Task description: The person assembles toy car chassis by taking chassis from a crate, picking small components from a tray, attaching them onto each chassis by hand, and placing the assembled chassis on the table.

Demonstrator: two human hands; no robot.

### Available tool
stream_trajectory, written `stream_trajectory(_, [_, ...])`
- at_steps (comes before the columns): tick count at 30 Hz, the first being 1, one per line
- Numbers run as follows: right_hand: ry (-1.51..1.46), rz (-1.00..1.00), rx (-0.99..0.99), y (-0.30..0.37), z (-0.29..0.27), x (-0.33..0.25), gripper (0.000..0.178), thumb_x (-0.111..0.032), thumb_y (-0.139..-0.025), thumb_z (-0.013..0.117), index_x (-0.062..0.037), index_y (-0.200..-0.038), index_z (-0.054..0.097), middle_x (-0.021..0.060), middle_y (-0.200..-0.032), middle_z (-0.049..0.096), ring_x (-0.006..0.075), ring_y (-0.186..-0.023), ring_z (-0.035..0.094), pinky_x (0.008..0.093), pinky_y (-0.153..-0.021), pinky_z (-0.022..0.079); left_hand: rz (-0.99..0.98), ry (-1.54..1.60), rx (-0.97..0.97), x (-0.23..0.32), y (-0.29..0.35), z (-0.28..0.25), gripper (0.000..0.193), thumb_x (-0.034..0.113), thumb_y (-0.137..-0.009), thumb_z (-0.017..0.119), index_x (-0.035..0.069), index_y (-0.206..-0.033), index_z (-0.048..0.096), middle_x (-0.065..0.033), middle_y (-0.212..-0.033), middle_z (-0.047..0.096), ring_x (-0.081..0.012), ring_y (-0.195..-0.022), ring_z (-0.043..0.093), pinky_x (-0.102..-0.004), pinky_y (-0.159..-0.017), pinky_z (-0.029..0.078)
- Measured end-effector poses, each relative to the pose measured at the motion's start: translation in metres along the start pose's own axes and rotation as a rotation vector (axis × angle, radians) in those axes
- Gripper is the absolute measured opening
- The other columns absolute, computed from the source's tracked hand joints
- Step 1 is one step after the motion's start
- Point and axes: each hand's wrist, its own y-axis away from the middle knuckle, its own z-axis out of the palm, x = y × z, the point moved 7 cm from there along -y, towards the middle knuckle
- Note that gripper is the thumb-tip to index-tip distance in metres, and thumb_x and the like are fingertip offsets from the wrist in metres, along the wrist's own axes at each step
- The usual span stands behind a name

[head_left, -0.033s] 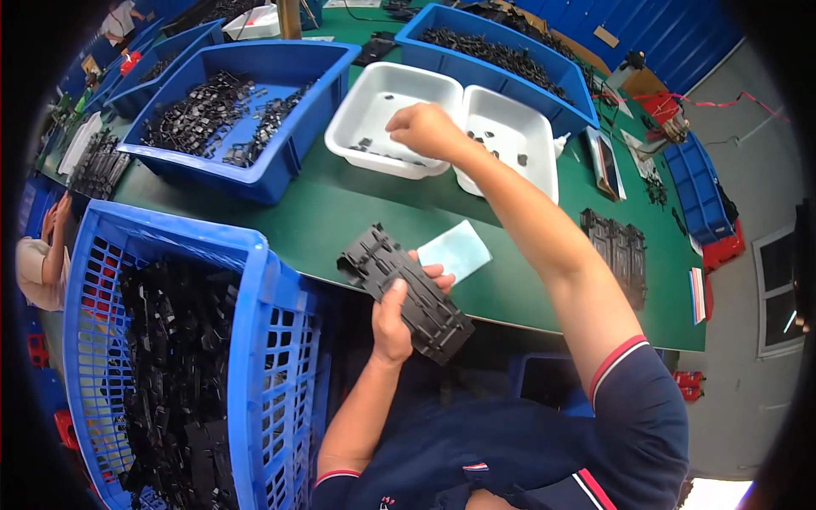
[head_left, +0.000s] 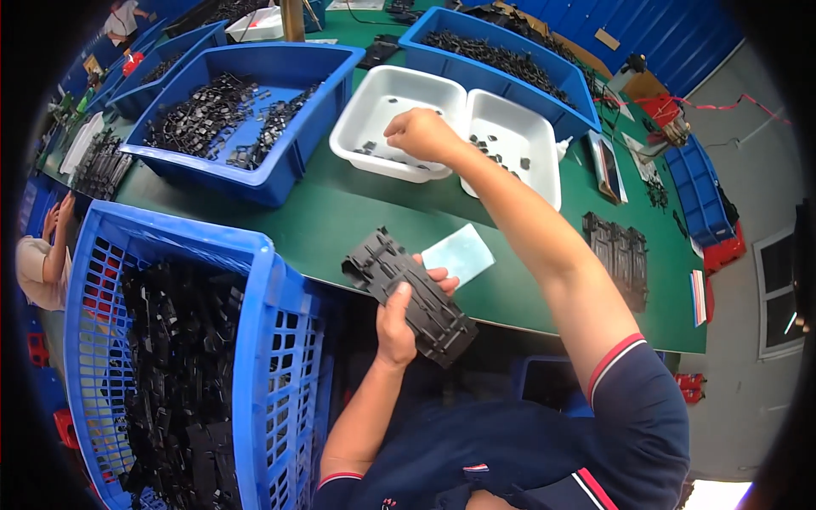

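My left hand (head_left: 395, 327) grips a long black plastic panel (head_left: 425, 310) and holds it tilted over the near edge of the green table (head_left: 340, 212). My right hand (head_left: 421, 134) reaches out over the left white tray (head_left: 374, 85), which holds a few small black parts. Its fingers are curled downward, and what they pinch is hidden. A second white tray (head_left: 531, 170) with several small black parts stands right beside the first. On the table just past the panel lies a pale blue sheet (head_left: 459, 253).
A blue slatted basket (head_left: 255, 340) full of black parts stands at my left. Blue bins (head_left: 289, 161) (head_left: 561, 85) of black parts sit behind the trays. Black panels (head_left: 620, 255) are stacked at the right. Another person (head_left: 38, 255) is at the far left.
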Motion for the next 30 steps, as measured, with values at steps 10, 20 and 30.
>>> stream_trajectory(10, [0.049, 0.158, -0.044, -0.028, 0.039, -0.009, 0.018, -0.018, -0.073, 0.07, -0.0077, -0.088, 0.073, 0.0131, -0.087, 0.07, 0.025, -0.08, 0.066, 0.0338, -0.078, 0.052, 0.002, -0.028, -0.02, 0.006, -0.001, 0.0, 0.054, 0.028, -0.093, 0.036, -0.006, -0.135, 0.032, -0.0257, -0.117, 0.056, -0.037, -0.105, 0.06, -0.0451, -0.094, 0.046])
stream_trajectory(20, [-0.862, 0.278, 0.147, 0.029, -0.015, -0.009, 0.02, -0.01, -0.079, 0.067, 0.0022, -0.094, 0.063, 0.0081, -0.082, 0.064, 0.0134, -0.072, 0.063, 0.0261, -0.062, 0.053, 0.025, -0.031, 0.0, 0.004, 0.004, -0.001, 0.054, 0.029, -0.092, 0.038, -0.006, -0.134, 0.034, -0.0263, -0.116, 0.056, -0.0378, -0.106, 0.059, -0.046, -0.095, 0.045])
stream_trajectory(30, [-1.075, 0.43, 0.056, 0.206, -0.045, -0.001, 0.026, -0.008, -0.084, 0.066, 0.0037, -0.107, 0.063, 0.0099, -0.092, 0.066, 0.0156, -0.079, 0.064, 0.027, -0.072, 0.053, -0.047, -0.041, 0.066, 0.007, 0.0, 0.003, 0.048, 0.023, -0.094, 0.034, -0.006, -0.132, 0.035, -0.0245, -0.12, 0.054, -0.0348, -0.105, 0.06, -0.0435, -0.093, 0.048])
